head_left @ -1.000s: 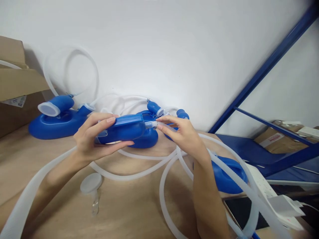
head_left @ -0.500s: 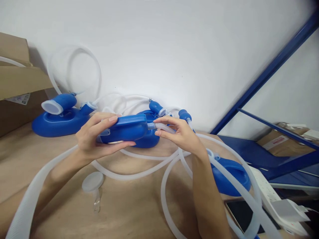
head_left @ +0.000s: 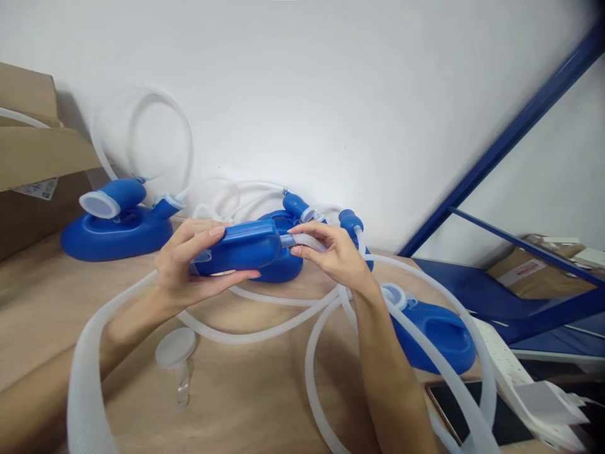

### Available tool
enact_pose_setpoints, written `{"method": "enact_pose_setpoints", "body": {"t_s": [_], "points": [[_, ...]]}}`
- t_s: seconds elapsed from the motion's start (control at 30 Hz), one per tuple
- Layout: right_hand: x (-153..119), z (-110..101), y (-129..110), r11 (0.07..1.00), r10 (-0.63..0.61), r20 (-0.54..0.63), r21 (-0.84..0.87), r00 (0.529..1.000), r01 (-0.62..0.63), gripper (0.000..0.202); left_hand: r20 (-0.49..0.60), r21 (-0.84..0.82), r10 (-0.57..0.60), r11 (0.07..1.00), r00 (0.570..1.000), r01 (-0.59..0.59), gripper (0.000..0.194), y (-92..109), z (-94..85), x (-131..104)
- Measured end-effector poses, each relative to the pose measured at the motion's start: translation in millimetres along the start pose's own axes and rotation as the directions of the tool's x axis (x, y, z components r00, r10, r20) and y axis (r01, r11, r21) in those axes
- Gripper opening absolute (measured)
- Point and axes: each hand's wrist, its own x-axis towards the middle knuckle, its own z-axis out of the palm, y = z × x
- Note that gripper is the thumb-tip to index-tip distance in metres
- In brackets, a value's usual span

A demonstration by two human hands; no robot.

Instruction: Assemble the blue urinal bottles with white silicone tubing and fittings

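Above the table, my left hand (head_left: 191,261) is wrapped round a blue plastic urinal funnel (head_left: 246,244), thumb below and fingers on top. A pale nozzle (head_left: 287,241) sticks out of the funnel's right end. My right hand (head_left: 335,252) pinches a translucent white hose (head_left: 308,240) between thumb and fingers, its end at the nozzle. How far the hose sits over the nozzle I cannot tell. A translucent round cap with a strap (head_left: 176,348) lies on the table below my left hand. Behind the funnel stands a blue urinal bottle (head_left: 278,268), partly hidden.
More blue urinal bottles lie at the left (head_left: 108,243) and right (head_left: 439,337). Hoses loop over the wooden table (head_left: 236,403). An open cardboard box (head_left: 42,157) stands far left. A phone (head_left: 454,403), a white power strip (head_left: 503,359) and a blue metal rack (head_left: 510,132) are at right.
My left hand has shifted slightly right on the funnel. My right forearm has moved a little left, and the hose loops at both sides have swung. Both grips continue.
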Motion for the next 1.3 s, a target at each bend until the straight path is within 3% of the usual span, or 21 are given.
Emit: {"method": "enact_pose_setpoints", "body": {"t_s": [0.2,0.33,0.47,0.57,0.67,0.77,0.87,0.97,1.07,1.13,1.17,1.2,1.27,1.3], "points": [[2,8,1,0.995,0.024,-0.022,0.098,0.999,-0.022,0.028,-0.006,0.054,0.102,0.993,0.995,-0.101,0.108,-2,1.3,2],[3,12,-2,0.984,0.051,0.002,0.173,0.999,-0.050,0.028,-0.024,0.123,0.257,0.960,0.966,-0.252,0.085,-4,1.0,4],[3,13,0,0.973,0.110,0.037,0.201,0.993,-0.116,0.033,0.013,0.110,0.237,0.965,0.972,-0.237,0.078,-5,0.0,6],[4,11,3,0.986,0.105,0.039,0.130,0.994,-0.109,0.039,0.041,0.113,0.222,0.968,0.974,-0.225,0.079,-7,0.5,5],[3,8,2,0.997,0.068,0.079,-0.032,0.995,-0.066,0.044,0.064,0.116,0.120,0.985,0.991,-0.127,0.083,-9,2.5,2],[1,10,0,0.967,0.013,0.083,-0.254,0.996,0.008,0.043,0.125,0.116,-0.082,0.991,0.989,0.067,0.086,-8,4.4,0],[0,20,-3,0.880,-0.057,0.069,-0.467,0.996,0.083,0.055,0.206,0.079,-0.245,0.969,0.947,0.234,0.094,-3,5.8,0],[2,25,-4,0.817,0.021,0.113,-0.575,0.993,0.048,0.067,0.260,0.006,-0.351,0.932,0.899,0.362,0.104,0,7.7,1],[4,17,-4,0.752,0.093,0.103,-0.659,0.990,-0.002,0.070,0.353,-0.077,-0.398,0.890,0.847,0.450,0.108,-4,5.7,3],[3,2,-5,0.693,0.097,-0.020,-0.716,0.995,-0.082,0.074,0.472,-0.019,-0.477,0.835,0.741,0.550,0.106,-10,-2.1,7],[1,-7,-5,0.663,0.089,-0.110,-0.735,0.990,-0.141,0.076,0.563,0.049,-0.515,0.802,0.647,0.596,0.099,-14,-8.3,8],[-1,-16,-4,0.636,0.077,-0.204,-0.744,0.976,-0.205,0.078,0.670,0.132,-0.532,0.771,0.517,0.623,0.088,-17,-15.6,10],[-6,-34,-4,0.593,0.058,-0.350,-0.742,0.935,-0.314,0.079,0.870,0.291,-0.466,0.748,0.159,0.596,0.069,-22,-30.8,9],[-8,-41,-3,0.577,0.059,-0.385,-0.739,0.921,-0.347,0.079,0.916,0.345,-0.402,0.760,-0.019,0.552,0.064,-22,-37.0,6]]}}
